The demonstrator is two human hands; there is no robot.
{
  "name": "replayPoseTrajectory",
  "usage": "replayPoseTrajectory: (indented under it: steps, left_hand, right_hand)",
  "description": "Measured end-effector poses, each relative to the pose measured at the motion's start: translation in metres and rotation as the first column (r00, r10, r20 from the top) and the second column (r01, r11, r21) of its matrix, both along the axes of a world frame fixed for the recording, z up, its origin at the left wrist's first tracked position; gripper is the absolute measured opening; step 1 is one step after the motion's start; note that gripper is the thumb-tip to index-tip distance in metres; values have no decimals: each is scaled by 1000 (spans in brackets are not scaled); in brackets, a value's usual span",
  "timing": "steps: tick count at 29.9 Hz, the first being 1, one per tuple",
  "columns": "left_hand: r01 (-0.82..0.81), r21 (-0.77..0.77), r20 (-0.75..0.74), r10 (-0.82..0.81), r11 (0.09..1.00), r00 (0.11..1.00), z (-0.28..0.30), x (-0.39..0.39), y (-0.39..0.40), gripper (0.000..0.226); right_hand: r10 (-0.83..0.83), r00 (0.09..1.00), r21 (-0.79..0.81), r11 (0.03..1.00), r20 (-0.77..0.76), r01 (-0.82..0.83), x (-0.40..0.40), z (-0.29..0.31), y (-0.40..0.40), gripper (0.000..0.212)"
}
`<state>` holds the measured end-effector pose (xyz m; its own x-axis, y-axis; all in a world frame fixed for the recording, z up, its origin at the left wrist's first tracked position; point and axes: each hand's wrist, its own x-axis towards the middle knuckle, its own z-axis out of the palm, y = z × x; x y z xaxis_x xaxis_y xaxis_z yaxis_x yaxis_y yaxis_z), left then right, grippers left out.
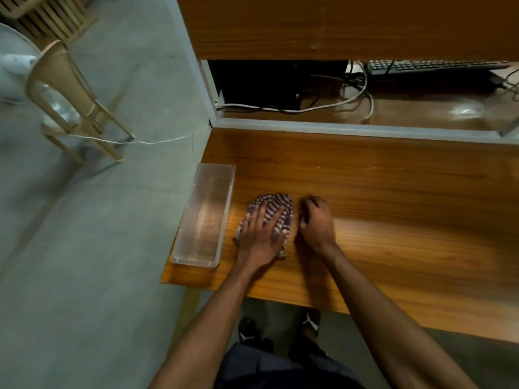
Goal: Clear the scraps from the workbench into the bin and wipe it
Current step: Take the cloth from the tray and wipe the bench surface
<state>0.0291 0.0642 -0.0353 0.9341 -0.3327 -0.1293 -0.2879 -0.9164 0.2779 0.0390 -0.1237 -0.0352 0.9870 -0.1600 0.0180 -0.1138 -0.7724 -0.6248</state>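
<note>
- Bench [393,220] of warm wood grain fills the right half of the view, its near edge just above the person's dark shoes [310,321] on the grey concrete floor [98,248].
- Striped cloth [276,209], purple and white, lies bunched on the bench just right of the bin.
- Left hand [259,237] lies flat on the cloth, its fingers [273,220] straight and slightly spread, pressing the fabric down onto the wood.
- Right hand [316,223] rests on the bench right of the cloth, touching or nearly touching its edge; its fingers are curled under into a loose fist, and I cannot tell whether they pinch anything.
- Clear plastic bin [203,217], long and rectangular, stands at the bench's left end beside the cloth; I cannot make out scraps inside it.
- Beyond the bin, a pale raised strip [351,130] runs along the far edge of the bench.
- Farther than the strip, a lower surface carries white and black cables [356,94], a dark box [266,82], and a black keyboard [432,66].
- Left of the bin, across the floor, stands a beige plastic stool [70,99], with a thin white cord [146,141] trailing from it towards the bench.
</note>
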Motion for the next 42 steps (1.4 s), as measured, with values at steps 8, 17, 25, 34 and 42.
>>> replayPoseTrajectory:
  steps: [8, 17, 25, 34, 42]
  left_hand:
    - [163, -20, 26, -163, 986, 986, -8, -29, 0, 65]
    - [135, 11, 20, -135, 991, 991, -5, -50, 43, 70]
    - [183, -13, 9, -183, 983, 983, 2, -91, 86, 68]
    - [135, 0, 6, -135, 991, 991, -2, -82, 37, 68]
    - [98, 22, 28, -98, 995, 995, -2, -67, 59, 66]
  right_hand:
    - [-85, 996, -50, 995, -41, 83, -46, 13, 4, 43]
    - [-120, 974, -293, 954, -194, 59, -104, -1, 38, 59]
    - [-95, 980, -318, 947, -173, 35, -139, -9, 41, 65]
    - [-101, 980, -348, 937, -173, 35, -145, -19, 43, 66]
    - [-109, 983, -322, 945, -147, 56, -143, -19, 43, 64]
